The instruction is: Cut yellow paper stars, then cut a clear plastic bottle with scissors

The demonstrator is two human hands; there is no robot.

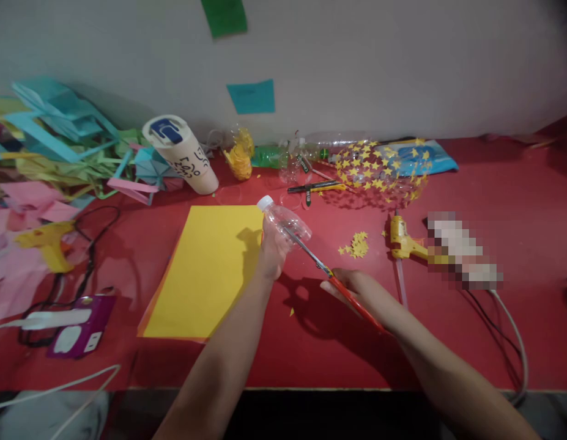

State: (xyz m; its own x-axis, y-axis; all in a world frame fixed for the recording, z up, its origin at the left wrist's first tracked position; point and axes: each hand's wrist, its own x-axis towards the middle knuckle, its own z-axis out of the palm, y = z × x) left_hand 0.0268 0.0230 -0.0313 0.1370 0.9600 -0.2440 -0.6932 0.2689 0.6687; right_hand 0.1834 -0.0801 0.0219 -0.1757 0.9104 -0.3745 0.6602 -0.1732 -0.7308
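Observation:
My left hand (274, 249) is closed around the cut-off top of a clear plastic bottle (290, 221), its white cap (265, 203) pointing up and left. In my right hand (352, 284) are red-handled scissors (326, 271), fingers wrapped round the handles. The blades reach to the bottle piece's cut edge; whether they are closed on the plastic I cannot tell. Beneath my left hand lies a stack of yellow paper (210, 263) with orange sheets showing at its edge. A small heap of yellow paper stars (357, 244) rests beyond my right hand.
Two yellow glue guns (402, 238) (47, 243) lie at either side, with cords and a power strip. A white tumbler (182, 156), a craft knife (317, 186), plastic bottles and a star-covered clear piece (379, 168) line the back. Folded paper shapes (67, 134) crowd the left.

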